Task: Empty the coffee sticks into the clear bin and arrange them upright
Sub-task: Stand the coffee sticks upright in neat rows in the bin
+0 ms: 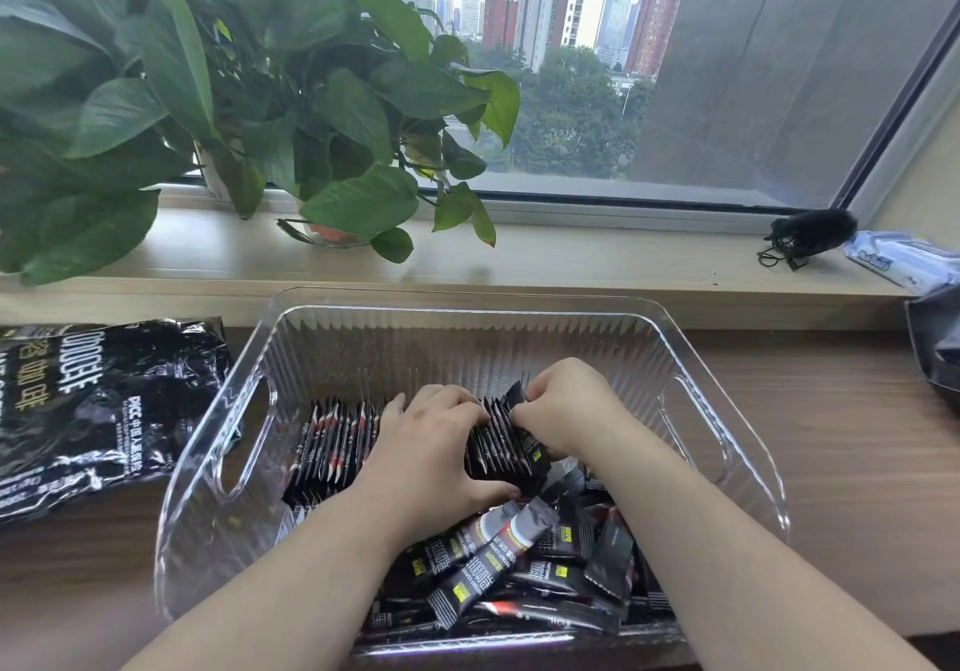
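Observation:
A clear ribbed bin [467, 327] with cut-out handles stands on the wooden desk. Inside it, a row of black coffee sticks [332, 442] stands on edge along the left middle. My left hand [431, 442] and my right hand [566, 405] both reach into the bin and grip a small bundle of upright sticks [506, 444] between them, left fingers curled over its left side and thumb under it, right fingers pinching its top right. A loose heap of sticks [519, 561] lies flat in the near part of the bin.
The crumpled black coffee bag [98, 410] lies on the desk left of the bin. A leafy potted plant [249, 99] stands on the windowsill behind. A black pouch [810, 234], a blue-white packet [898, 260] and dark plastic [935, 343] sit at the right.

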